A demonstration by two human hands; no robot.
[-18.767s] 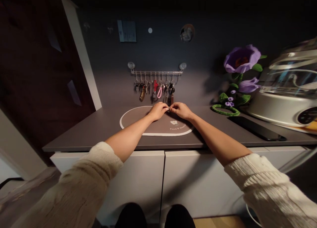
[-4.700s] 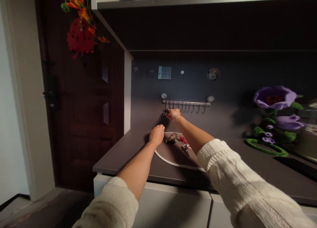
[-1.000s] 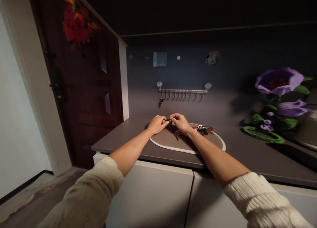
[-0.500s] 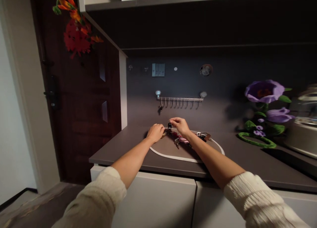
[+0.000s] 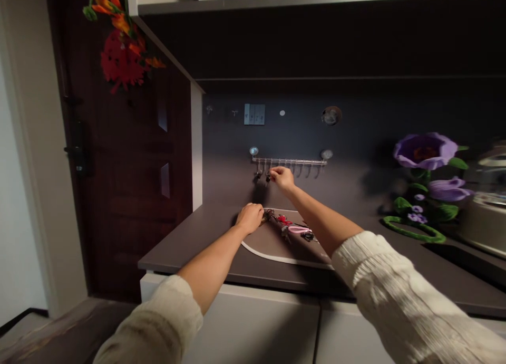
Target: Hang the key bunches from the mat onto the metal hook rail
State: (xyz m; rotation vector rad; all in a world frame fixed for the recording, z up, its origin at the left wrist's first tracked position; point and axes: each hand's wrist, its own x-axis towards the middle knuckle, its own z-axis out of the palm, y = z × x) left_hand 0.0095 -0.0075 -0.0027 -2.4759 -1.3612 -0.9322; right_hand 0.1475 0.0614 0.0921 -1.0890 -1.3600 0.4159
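My right hand (image 5: 282, 178) is raised to the wall, fingers pinched on a small dark key (image 5: 268, 178). The key hangs just below a clear hook rail (image 5: 292, 161); whether its ring is on a hook I cannot tell. Another dark key (image 5: 259, 175) hangs from a hook to its left. Low on the counter, my left hand (image 5: 250, 218) rests with bent fingers at the left end of a brown, white-edged mat (image 5: 272, 252). Its fingertips touch or nearly touch a bunch of keys (image 5: 270, 214); their grip is hidden. Beside them lie a red ornament (image 5: 283, 220) and a pink strap (image 5: 299, 230).
Purple fabric flowers (image 5: 426, 152) stand at the right, beside a pale domed appliance (image 5: 484, 216). A shelf (image 5: 316, 42) overhangs the counter (image 5: 190, 237). At the left is a dark red door (image 5: 130, 211) with orange and red decorations.
My right hand has lifted from above the mat up to the hook rail, carrying the dark key. My left hand has stayed at the mat's left end.
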